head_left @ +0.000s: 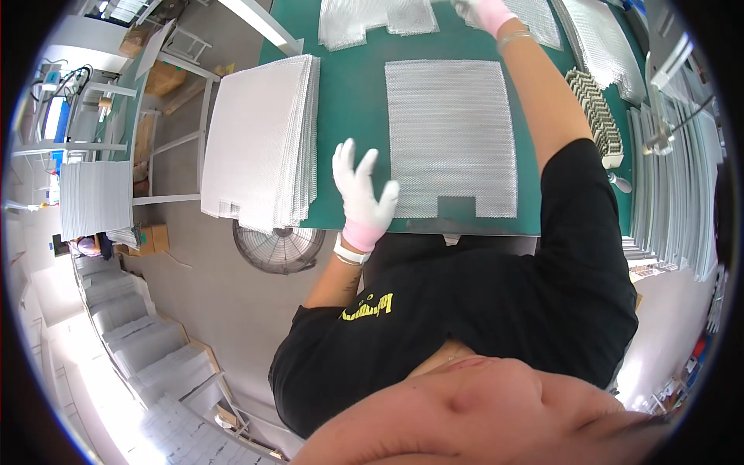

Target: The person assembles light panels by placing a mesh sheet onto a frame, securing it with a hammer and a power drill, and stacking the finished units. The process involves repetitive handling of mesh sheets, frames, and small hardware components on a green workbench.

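My left hand (360, 190), in a white glove with a pink cuff, hovers over the front edge of the green table with its fingers spread and nothing in them. Beside it, to the right, a white ribbed sheet (451, 128) lies flat, with a notch in its near edge. To the left of that hand is a thick stack of similar sheets (256, 139), jutting past the table's edge. My right arm reaches far across the table. The gloved right hand (487, 14) is at the top rim between more notched sheets (377, 19); its fingertips are partly cut off.
A beige row of slotted pieces (595, 116) stands on the table's right side, near a white-handled tool (619, 183). Many sheets hang upright on a rack (674, 186) at the right. A floor fan (279, 246) sits below the left stack. More sheets (608, 50) lie far right.
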Demonstrator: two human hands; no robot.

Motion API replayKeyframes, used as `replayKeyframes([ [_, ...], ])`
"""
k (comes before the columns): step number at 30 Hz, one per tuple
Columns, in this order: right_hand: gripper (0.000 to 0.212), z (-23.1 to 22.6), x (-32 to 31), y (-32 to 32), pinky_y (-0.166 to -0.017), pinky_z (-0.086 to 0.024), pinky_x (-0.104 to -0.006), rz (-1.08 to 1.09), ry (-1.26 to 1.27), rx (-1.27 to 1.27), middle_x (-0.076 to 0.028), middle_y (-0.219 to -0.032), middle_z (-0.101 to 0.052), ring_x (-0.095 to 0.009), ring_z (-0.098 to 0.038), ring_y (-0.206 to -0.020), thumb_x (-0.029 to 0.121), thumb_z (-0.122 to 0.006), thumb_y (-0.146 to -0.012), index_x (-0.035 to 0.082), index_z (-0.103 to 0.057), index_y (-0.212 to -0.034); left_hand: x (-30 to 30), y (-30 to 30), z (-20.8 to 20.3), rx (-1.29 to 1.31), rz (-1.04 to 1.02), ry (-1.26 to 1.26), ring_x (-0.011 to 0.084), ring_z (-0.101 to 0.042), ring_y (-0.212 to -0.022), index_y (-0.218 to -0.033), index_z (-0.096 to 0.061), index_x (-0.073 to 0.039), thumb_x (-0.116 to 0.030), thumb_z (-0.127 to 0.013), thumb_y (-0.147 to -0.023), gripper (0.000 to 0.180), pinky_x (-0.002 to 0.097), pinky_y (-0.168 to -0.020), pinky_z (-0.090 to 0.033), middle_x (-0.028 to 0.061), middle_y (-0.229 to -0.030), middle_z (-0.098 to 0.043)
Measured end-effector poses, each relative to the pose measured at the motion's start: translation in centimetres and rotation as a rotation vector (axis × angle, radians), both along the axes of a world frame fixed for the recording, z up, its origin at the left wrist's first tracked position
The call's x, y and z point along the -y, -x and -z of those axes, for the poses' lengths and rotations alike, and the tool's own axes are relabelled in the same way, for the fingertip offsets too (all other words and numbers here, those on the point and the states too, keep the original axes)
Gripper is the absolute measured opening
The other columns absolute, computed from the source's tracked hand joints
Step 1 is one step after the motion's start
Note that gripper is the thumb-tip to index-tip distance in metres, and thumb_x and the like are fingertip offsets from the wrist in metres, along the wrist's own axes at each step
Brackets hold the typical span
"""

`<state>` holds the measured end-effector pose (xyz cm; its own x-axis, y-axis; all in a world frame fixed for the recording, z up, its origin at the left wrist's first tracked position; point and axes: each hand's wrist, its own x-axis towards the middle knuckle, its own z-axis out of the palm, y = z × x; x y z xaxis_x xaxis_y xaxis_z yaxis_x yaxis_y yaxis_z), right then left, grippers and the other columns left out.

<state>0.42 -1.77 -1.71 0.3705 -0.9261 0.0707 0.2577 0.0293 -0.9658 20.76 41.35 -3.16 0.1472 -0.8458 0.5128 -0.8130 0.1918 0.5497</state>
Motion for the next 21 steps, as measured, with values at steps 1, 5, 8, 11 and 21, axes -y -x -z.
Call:
replayKeyframes([
  [1, 0.064, -0.9, -0.4, 0.7, -0.074, -0.050, -0.0271, 0.036, 0.059, 0.141, -0.007, -0.099, -0.064, -0.014, -0.059, -0.074, 0.008, -0.069, -0.090, 0.008, -0.043, -0.147, 0.2, -0.2, -0.3, -0.089, 0.021, 0.027, 0.0461, -0.033, -0.142, -0.133, -0.052, 0.004, -0.014, -0.068, -0.084, 0.054, 0.0529, -0.117, -0.029, 0.0282, -0.152, -0.035],
  [5, 0.073, -4.9, -4.0, 3.3, -0.075, -0.050, -0.0254, 0.035, 0.189, 0.386, -0.009, -0.122, -0.062, -0.012, -0.060, -0.081, 0.011, -0.069, -0.092, 0.005, -0.033, -0.154, 4.0, -0.5, -0.8, -0.778, 0.223, -0.063, 0.0307, -0.049, -0.135, -0.136, -0.050, 0.008, 0.002, -0.049, -0.096, 0.040, 0.0414, -0.117, -0.036, 0.0197, -0.145, -0.050],
  [8, 0.073, -6.1, -9.6, 6.1, -0.079, -0.050, -0.0249, -0.018, 0.307, 0.309, -0.011, -0.137, -0.058, -0.011, -0.060, -0.094, 0.013, -0.071, -0.092, 0.005, -0.034, -0.154, 7.7, -1.3, -0.8, -1.548, 0.458, -0.061, 0.0375, -0.048, -0.136, -0.147, -0.036, 0.007, -0.043, -0.055, -0.102, 0.070, 0.0519, -0.118, -0.035, 0.0248, -0.145, -0.050],
  [11, 0.064, -5.1, -18.9, 8.6, -0.093, -0.048, -0.0266, 0.054, 0.307, 0.038, -0.013, -0.143, -0.056, -0.015, -0.062, -0.108, 0.013, -0.066, -0.094, 0.001, -0.039, -0.151, 7.5, -2.3, -3.8, -1.795, 0.599, -0.076, 0.0407, -0.053, -0.129, -0.149, -0.031, 0.008, -0.067, -0.063, -0.088, 0.102, 0.0573, -0.112, -0.041, 0.0282, -0.143, -0.049],
  [21, 0.044, -0.6, -41.0, 12.2, -0.083, -0.051, -0.0288, 0.315, 0.379, -0.693, -0.014, -0.115, -0.067, -0.017, -0.059, -0.082, 0.002, -0.064, -0.087, -0.002, -0.061, -0.130, 1.1, 3.8, -2.7, -0.389, 0.034, -0.285, 0.0084, -0.059, -0.069, -0.150, -0.037, 0.006, -0.011, -0.076, -0.085, 0.077, 0.0227, -0.066, -0.051, 0.0063, -0.095, -0.070],
])
